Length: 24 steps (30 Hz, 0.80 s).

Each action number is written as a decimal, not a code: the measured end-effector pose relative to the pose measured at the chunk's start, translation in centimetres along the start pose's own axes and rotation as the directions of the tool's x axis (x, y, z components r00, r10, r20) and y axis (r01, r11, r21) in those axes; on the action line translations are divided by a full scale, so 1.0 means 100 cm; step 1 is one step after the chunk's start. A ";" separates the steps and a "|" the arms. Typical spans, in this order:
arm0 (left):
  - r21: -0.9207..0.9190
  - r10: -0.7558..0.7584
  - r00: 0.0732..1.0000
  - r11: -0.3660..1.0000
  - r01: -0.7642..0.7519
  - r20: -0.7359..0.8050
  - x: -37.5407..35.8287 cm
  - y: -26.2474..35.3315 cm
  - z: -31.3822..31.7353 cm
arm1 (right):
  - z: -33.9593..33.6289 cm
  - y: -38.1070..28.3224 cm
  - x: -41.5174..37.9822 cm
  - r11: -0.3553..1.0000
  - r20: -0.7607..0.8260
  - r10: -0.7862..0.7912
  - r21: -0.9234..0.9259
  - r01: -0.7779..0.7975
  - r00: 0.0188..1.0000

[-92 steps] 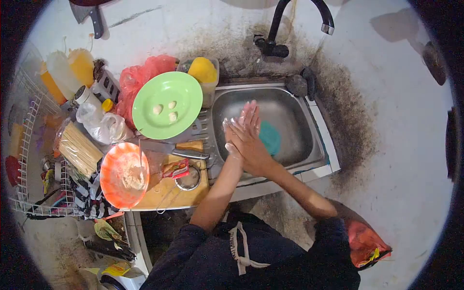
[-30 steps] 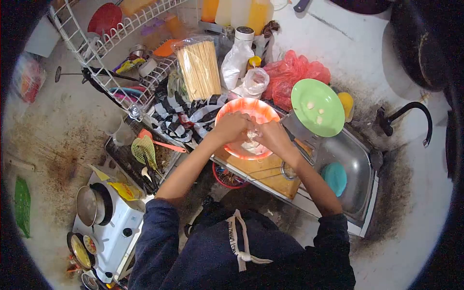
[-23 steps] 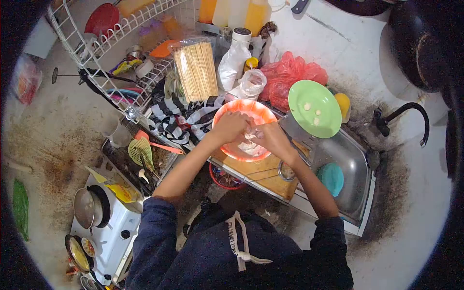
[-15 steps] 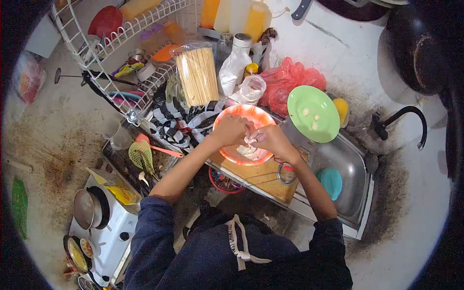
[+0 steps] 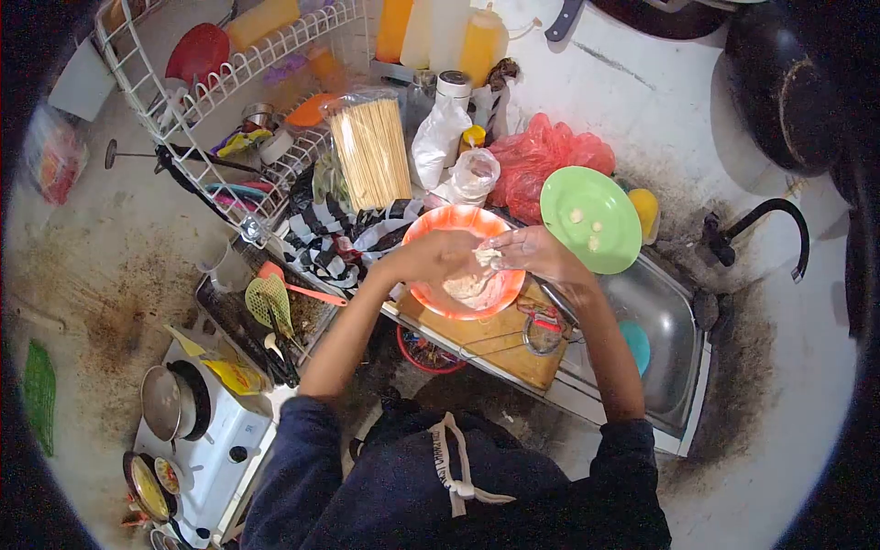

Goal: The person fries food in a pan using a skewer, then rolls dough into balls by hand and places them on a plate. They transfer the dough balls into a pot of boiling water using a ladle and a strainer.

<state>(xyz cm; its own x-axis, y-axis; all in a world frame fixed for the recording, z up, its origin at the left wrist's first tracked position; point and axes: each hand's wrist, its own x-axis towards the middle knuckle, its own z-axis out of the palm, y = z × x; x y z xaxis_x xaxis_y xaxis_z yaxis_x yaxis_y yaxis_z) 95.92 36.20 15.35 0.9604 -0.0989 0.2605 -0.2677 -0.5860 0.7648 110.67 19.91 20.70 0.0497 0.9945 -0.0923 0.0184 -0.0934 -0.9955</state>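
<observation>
Over an orange-and-white bowl (image 5: 442, 216), both my hands are close together. A lump of pale dough (image 5: 487, 258) shows between them. My right hand (image 5: 541, 253) has its fingers bent round this lump. My left hand (image 5: 438, 257) lies against its other side, its fingers blurred by motion. More soft, pale dough mixture (image 5: 475, 291) sits in the bottom of the bowl. To the right, a green plate (image 5: 576, 190) carries three small dough pieces (image 5: 594, 244), set apart from each other.
Beneath the bowl is a wooden board (image 5: 500, 341) with a wire strainer (image 5: 543, 334) on it. A steel sink (image 5: 674, 344) with a black tap (image 5: 765, 209) lies right. Bamboo skewers (image 5: 371, 151) and red plastic bags (image 5: 548, 165) stand behind. A white stove (image 5: 225, 440) is at lower left.
My hands have moved slightly apart, and the dough lump between them is more visible. My right hand has turned, its fingers now extending over the lump. The view has shifted slightly.
</observation>
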 end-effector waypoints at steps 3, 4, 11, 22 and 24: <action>-0.676 -0.194 0.928 0.733 -0.077 -0.317 0.011 0.030 0.025 | 0.025 -0.008 -0.001 0.985 -0.074 -0.168 -0.056 0.164 0.983; -0.842 -0.312 0.832 0.453 -0.294 -0.459 0.016 0.040 0.036 | 0.031 -0.007 -0.001 0.984 -0.080 -0.172 -0.053 0.168 0.982; -0.764 -0.643 0.610 -0.059 -0.643 -0.464 0.028 0.051 0.068 | 0.058 -0.009 -0.013 0.391 0.021 -0.425 -0.897 0.204 0.905; -0.785 -0.188 0.815 -0.220 -0.579 -0.549 0.018 0.056 0.072 | 0.108 0.015 0.018 0.485 -0.147 -0.662 -0.832 0.270 0.735; -0.801 -0.214 0.791 -0.056 -0.596 -0.573 0.016 0.062 0.066 | 0.098 0.022 0.009 0.413 -0.114 -0.629 -0.887 0.206 0.769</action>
<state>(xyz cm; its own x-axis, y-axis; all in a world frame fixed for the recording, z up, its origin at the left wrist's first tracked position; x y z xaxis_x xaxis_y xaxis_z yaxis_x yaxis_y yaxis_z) 96.31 27.03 16.64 0.7729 0.5082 0.3798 -0.6188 0.7360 0.2744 100.97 21.07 18.19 0.1405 0.8182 0.5575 0.9036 0.1242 -0.4100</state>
